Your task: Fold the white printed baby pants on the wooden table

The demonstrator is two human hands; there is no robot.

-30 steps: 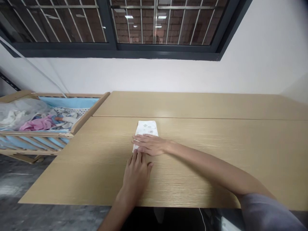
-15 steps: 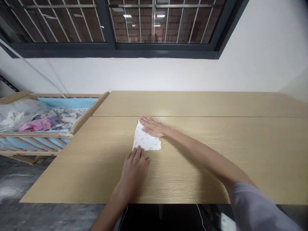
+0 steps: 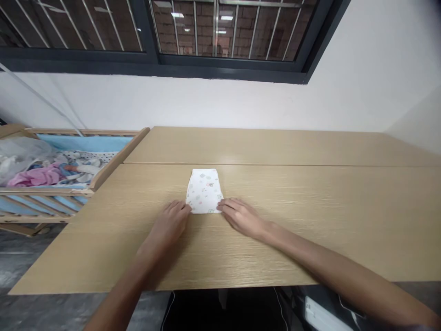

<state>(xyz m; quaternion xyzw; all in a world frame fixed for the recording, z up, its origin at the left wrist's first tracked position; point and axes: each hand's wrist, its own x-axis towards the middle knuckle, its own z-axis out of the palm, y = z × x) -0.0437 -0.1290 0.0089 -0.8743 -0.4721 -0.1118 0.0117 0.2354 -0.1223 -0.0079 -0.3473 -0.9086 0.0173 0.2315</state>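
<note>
A small folded white cloth (image 3: 204,189) with a scattered print lies flat on the wooden table (image 3: 292,220). Its far edge is narrower than its near edge. My left hand (image 3: 172,220) is closed at the near left corner, fingertips pinching the fabric there. At the near right corner my right hand (image 3: 241,217) also has its fingers pressed together on the cloth, thumb tucked below. Both corners are partly covered by the fingers.
To the left stands a wooden crib (image 3: 119,158) with blue lining, holding a pink cloth (image 3: 36,176) and other rumpled fabrics. A barred window (image 3: 223,69) is in the wall behind. Below the table's front edge are cables and a white object (image 3: 324,315).
My right hand has come off the cloth's upper part and down to its near right corner. The cloth's right side now lies spread straight. My left hand has shifted slightly left.
</note>
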